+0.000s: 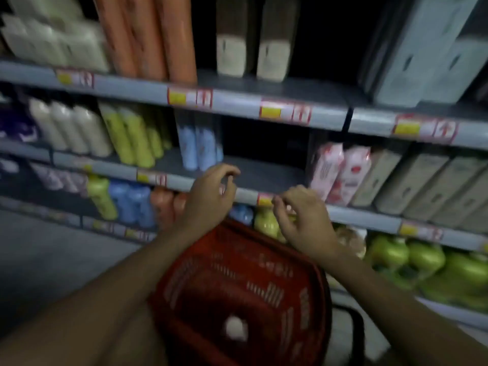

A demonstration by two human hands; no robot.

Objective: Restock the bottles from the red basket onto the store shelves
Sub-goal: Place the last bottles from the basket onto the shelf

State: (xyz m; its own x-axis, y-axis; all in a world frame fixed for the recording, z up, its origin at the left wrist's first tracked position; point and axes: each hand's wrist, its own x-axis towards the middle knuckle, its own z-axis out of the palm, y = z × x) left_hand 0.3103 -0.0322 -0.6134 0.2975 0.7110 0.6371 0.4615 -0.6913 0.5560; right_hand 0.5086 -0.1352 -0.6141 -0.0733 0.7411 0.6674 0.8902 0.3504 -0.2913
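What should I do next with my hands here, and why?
Probably reach your right hand down into the red basket for a bottle. Both hands hover at the shelf edge holding nothing, the left hand with loosely curled fingers, and an empty gap sits beside the blue bottles. The blur hides what the basket holds.

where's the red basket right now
In the head view the red basket sits low and centre, between the person's two forearms, just below the left hand and right hand and in front of the lower shelves of bottles.
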